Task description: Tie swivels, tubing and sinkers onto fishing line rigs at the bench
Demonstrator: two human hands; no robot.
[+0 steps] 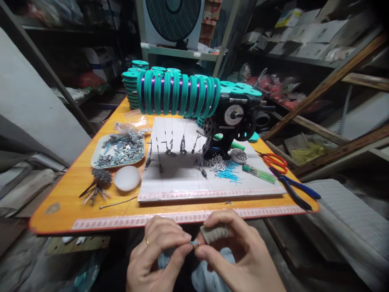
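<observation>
My left hand [162, 247], with a ring on one finger, pinches a small thin blue piece [193, 243] between thumb and forefinger, in front of the table edge. From the other side my right hand [234, 251] closes thumb and forefinger on the piece's other end. A beige wrap [214, 233] covers one finger of that hand. What exactly the blue piece is, and any line running through it, is too small to make out. Similar blue slips [229, 173] lie on the white board [179, 180] beside a heap of small silvery beads [217, 163].
Teal spools [179, 94] wound with purple line sit on a black winding machine [225, 134]; weighted lines hang from them. On the left are a tray of small weights [95, 160] and a white dish [127, 178]. Blue-handled pliers [299, 187] and orange-handled scissors [275, 162] lie right.
</observation>
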